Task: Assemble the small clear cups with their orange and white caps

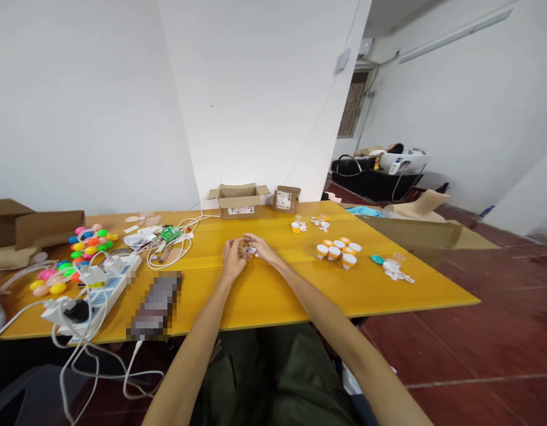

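Note:
My left hand (233, 258) rests on the yellow table, its fingers curled round a small clear plastic cup (241, 248) that they partly cover. From the other side reaches my right hand (263, 249). Its fingers stretch left, close to the left fingertips and over the cup, with the thumb apart; whether they touch the cup I cannot tell. Small white parts (251, 252) lie between the two hands, too small to make out in detail. To the right stands a group of clear cups with white and orange lids (340, 251).
Loose white and orange parts (299, 226) lie behind, and a teal ring (377, 260) with white pieces (395, 271) at right. An open carton (239, 207) and a smaller box (286, 199) stand at the back. Left are a phone (155, 305), power strip (105, 296) and coloured balls (91, 242).

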A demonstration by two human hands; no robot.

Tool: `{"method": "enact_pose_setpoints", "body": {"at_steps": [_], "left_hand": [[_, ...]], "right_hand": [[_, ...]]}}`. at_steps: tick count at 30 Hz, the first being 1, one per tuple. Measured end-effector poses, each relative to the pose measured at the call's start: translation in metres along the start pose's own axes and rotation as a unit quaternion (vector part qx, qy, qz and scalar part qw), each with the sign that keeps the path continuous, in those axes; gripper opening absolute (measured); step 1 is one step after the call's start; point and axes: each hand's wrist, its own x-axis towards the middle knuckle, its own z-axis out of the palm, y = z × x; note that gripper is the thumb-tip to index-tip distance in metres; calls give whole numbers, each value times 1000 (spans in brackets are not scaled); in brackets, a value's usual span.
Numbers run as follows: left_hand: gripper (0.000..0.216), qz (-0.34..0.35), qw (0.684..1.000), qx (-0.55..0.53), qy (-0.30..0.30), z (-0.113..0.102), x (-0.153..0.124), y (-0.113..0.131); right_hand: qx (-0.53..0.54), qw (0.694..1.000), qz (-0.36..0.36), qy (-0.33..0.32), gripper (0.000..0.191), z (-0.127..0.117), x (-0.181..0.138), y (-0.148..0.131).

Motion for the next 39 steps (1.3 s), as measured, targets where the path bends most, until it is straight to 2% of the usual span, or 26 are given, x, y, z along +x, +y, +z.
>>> {"method": "enact_pose_setpoints", "body": {"at_steps": [5,11,22,30,34,39], "left_hand": [[50,-1,1000,-7,-13,2,-1,-3],[50,-12,999,-34,10,4,0,-4],[52,-19,998,-61,24,0,1,-5],[40,-24,998,-24,48,-5,2,-6],[35,-32,998,-21,46,-5,1,-7],[35,-33,998,14,45,-9,-1,-1]], "right_hand": [[-7,1000,-2,7,55,-4,-2,3],[-60,998,-35,-6,50,-5,-7,6],[-95,994,-29,51,41,-2,-2,12],[-116,988,-10,100,34,-18,-15,6],[-132,987,-8,92,26,-25,-25,6],[-192,977,-65,60,10,-23,-36,-2]]}}
